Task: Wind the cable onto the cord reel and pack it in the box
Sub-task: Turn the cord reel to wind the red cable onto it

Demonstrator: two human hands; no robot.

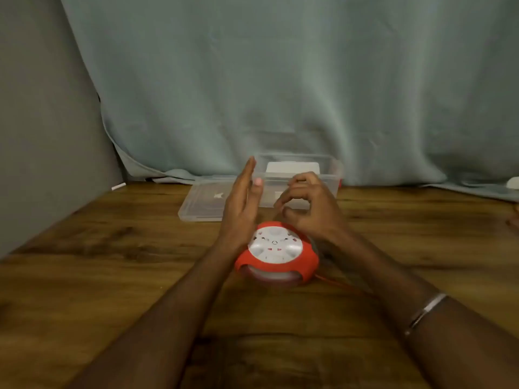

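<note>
A round red cord reel with a white socket face lies flat on the wooden table. A thin red cable runs from its right side toward my right forearm. My left hand hovers above the reel's far left edge, fingers straight and apart, holding nothing. My right hand hovers above the reel's far right edge with fingers curled; nothing visible is in it. Behind the hands stands a clear plastic box with a white item inside.
The box's clear lid lies flat on the table left of the box. A grey-green curtain hangs behind, reaching the tabletop. A grey wall stands on the left. A small white object sits at the far right edge.
</note>
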